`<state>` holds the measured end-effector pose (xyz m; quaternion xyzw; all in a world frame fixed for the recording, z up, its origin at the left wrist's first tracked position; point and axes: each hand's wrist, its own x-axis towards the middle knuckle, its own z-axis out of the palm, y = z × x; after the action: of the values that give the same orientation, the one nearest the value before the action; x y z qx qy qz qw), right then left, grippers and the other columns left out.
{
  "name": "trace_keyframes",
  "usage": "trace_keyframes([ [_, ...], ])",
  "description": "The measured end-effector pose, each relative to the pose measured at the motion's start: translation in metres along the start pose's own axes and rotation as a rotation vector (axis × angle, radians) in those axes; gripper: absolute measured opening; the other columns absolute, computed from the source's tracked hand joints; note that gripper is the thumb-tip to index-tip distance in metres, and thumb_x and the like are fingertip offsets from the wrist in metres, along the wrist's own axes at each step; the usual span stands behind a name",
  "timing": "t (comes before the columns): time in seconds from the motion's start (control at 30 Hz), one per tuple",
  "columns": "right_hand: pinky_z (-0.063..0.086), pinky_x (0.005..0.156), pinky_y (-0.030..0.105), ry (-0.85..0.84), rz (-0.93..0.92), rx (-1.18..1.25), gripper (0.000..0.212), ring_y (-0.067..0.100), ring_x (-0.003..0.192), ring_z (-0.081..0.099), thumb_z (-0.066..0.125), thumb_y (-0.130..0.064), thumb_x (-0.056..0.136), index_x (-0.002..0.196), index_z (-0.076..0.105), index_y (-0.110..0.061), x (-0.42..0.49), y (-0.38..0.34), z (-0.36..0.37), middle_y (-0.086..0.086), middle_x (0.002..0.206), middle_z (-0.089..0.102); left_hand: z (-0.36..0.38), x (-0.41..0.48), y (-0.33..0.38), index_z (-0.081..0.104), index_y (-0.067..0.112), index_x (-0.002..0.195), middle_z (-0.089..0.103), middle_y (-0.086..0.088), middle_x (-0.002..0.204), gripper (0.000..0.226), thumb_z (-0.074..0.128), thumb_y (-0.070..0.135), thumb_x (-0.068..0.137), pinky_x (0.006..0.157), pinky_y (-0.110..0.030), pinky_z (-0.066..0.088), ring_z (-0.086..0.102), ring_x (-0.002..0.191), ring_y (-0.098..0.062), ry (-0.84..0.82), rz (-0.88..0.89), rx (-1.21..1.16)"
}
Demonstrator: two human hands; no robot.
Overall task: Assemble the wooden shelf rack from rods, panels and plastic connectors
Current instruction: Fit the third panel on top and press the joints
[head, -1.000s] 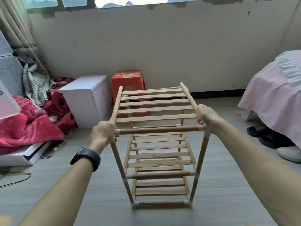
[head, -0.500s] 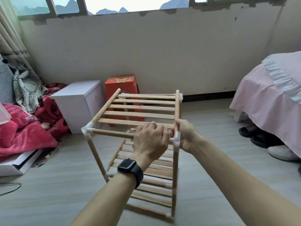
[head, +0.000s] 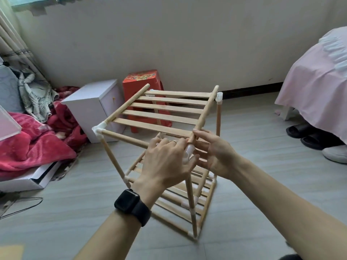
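both arms reach forward to the near top corner of the wooden shelf rack (head: 161,117), the left grip (head: 165,160) curled over the front rod beside the white connector (head: 188,151), the right grip (head: 216,152) pinching the side rod. one rack, five slats in its top panel, stands upright on the floor (head: 272,184), its long axis vertical, with that corner toward the camera.

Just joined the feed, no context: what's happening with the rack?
A person is working on a wooden shelf rack that stands on the floor. Both hands meet at its near top corner. The left hand grips around the white plastic connector there, and the right hand pinches the side rod that runs into it. The rack looks mostly built, with a slatted top panel and lower shelves in place.
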<state>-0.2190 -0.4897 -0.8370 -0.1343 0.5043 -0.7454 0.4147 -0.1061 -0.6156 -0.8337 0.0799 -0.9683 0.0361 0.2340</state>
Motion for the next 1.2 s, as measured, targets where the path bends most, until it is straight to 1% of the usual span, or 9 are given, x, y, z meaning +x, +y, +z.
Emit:
trace_keyframes([
  [0.17, 0.058, 0.061, 0.03, -0.03, -0.026, 0.084, 0.008, 0.017, 0.077, 0.075, 0.075, -0.032, 0.09, 0.094, 0.073, -0.025, 0.006, 0.007, 0.0, 0.001, 0.088, 0.075, 0.001, -0.003, 0.004, 0.05, 0.028, 0.096, 0.061, 0.009, 0.073, 0.017, 0.047, 0.044, 0.092, 0.086, -0.041, 0.043, 0.062, 0.074, -0.018, 0.047, -0.008, -0.092],
  [0.3, 0.056, 0.058, 0.025, 0.005, -0.119, 0.146, 0.018, 0.022, 0.074, 0.073, 0.073, -0.012, 0.091, 0.106, 0.064, -0.007, 0.01, 0.009, 0.004, 0.009, 0.081, 0.072, 0.0, -0.01, -0.005, 0.064, 0.027, 0.104, 0.062, 0.01, 0.069, 0.037, 0.042, 0.057, 0.098, 0.082, -0.04, 0.048, 0.063, 0.068, -0.016, 0.092, 0.007, -0.074],
  [0.47, 0.057, 0.057, 0.024, 0.007, -0.119, 0.113, 0.012, 0.022, 0.069, 0.073, 0.067, -0.003, 0.093, 0.103, 0.061, 0.001, 0.01, 0.013, 0.02, 0.011, 0.074, 0.072, -0.002, -0.017, -0.018, 0.068, 0.023, 0.1, 0.042, 0.015, 0.066, 0.038, 0.043, 0.052, 0.095, 0.082, -0.04, 0.044, 0.053, 0.065, -0.017, 0.126, 0.009, -0.156],
  [0.6, 0.059, 0.062, 0.026, 0.015, -0.108, 0.098, 0.004, 0.021, 0.07, 0.073, 0.065, -0.002, 0.093, 0.092, 0.061, -0.004, 0.012, 0.015, 0.034, 0.009, 0.074, 0.069, -0.004, -0.018, -0.032, 0.069, 0.026, 0.1, 0.038, 0.022, 0.067, 0.04, 0.041, 0.056, 0.095, 0.087, -0.037, 0.035, 0.046, 0.075, -0.013, 0.081, -0.085, -0.233],
  [0.8, 0.057, 0.069, 0.031, 0.027, -0.1, 0.024, 0.007, 0.019, 0.074, 0.07, 0.068, -0.01, 0.089, 0.091, 0.061, -0.01, 0.015, 0.023, 0.045, 0.005, 0.077, 0.068, -0.001, -0.024, -0.041, 0.067, 0.024, 0.098, 0.06, 0.008, 0.077, 0.038, 0.044, 0.054, 0.097, 0.087, -0.036, 0.033, 0.05, 0.078, -0.014, 0.098, -0.076, -0.235],
  [0.93, 0.046, 0.08, 0.035, 0.061, -0.086, -0.071, 0.009, 0.014, 0.091, 0.065, 0.074, -0.021, 0.086, 0.082, 0.066, -0.02, 0.014, 0.026, 0.043, -0.001, 0.084, 0.071, 0.001, -0.024, -0.047, 0.065, 0.024, 0.096, 0.054, 0.012, 0.079, 0.043, 0.041, 0.06, 0.095, 0.087, -0.033, 0.032, 0.045, 0.079, -0.012, 0.091, -0.091, -0.225],
  [1.03, 0.045, 0.081, 0.034, 0.026, -0.05, -0.097, 0.013, 0.018, 0.099, 0.061, 0.077, -0.027, 0.086, 0.094, 0.07, -0.02, 0.009, 0.028, 0.038, -0.002, 0.093, 0.073, 0.004, -0.027, -0.05, 0.062, 0.024, 0.099, 0.051, 0.014, 0.079, 0.04, 0.045, 0.06, 0.095, 0.086, -0.032, 0.036, 0.047, 0.076, -0.01, 0.151, -0.069, -0.182],
  [1.1, 0.044, 0.077, 0.033, 0.034, -0.041, -0.142, 0.021, 0.018, 0.097, 0.059, 0.079, -0.031, 0.085, 0.101, 0.073, -0.019, 0.005, 0.026, 0.032, -0.004, 0.093, 0.074, 0.003, -0.028, -0.051, 0.059, 0.025, 0.107, 0.055, 0.011, 0.089, 0.041, 0.045, 0.062, 0.092, 0.09, -0.032, 0.037, 0.051, 0.082, -0.011, 0.121, -0.092, -0.219],
  [1.2, 0.044, 0.076, 0.033, 0.053, -0.061, -0.208, 0.024, 0.017, 0.094, 0.06, 0.072, -0.038, 0.091, 0.104, 0.078, -0.019, -0.001, 0.022, 0.024, -0.003, 0.101, 0.077, -0.004, -0.016, -0.052, 0.054, 0.03, 0.132, 0.054, 0.007, 0.126, 0.058, 0.039, 0.067, 0.089, 0.101, -0.034, 0.035, 0.049, 0.112, -0.011, -0.038, -0.072, -0.269],
])
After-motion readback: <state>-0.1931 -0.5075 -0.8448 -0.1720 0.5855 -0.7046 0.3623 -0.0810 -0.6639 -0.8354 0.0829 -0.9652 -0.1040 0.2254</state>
